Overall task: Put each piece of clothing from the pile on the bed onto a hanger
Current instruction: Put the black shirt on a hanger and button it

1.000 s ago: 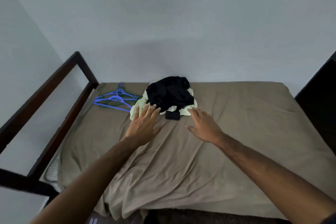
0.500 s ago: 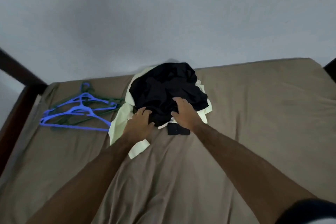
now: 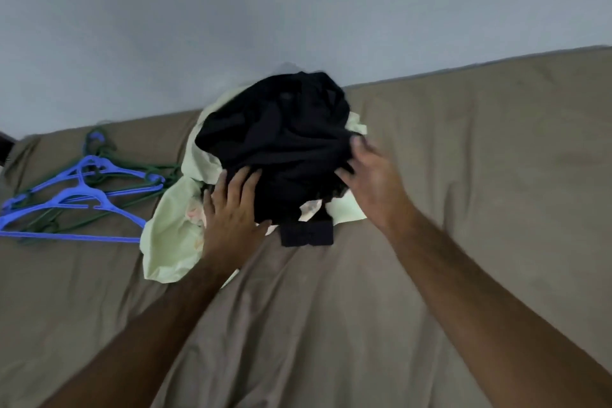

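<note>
A pile of clothing sits at the far side of the bed [image 3: 463, 209], against the wall. A black garment [image 3: 281, 132] lies on top of a pale green one [image 3: 172, 228], and a small black piece [image 3: 306, 233] sticks out at the front. My left hand [image 3: 231, 212] rests with straight fingers against the black garment's lower left edge. My right hand [image 3: 371, 182], blurred, touches the garment's right side with thumb and fingers spread. Blue hangers [image 3: 76, 202] and green hangers [image 3: 142, 175] lie to the left of the pile.
A brown sheet covers the bed, wrinkled toward me. A plain grey wall [image 3: 298, 10] rises directly behind the pile. A dark bit of bed frame [image 3: 5, 146] shows at the far left edge.
My head has moved closer to the pile. My right hand slid from the top of the black garment to its right side. My left hand shifted up against its left edge.
</note>
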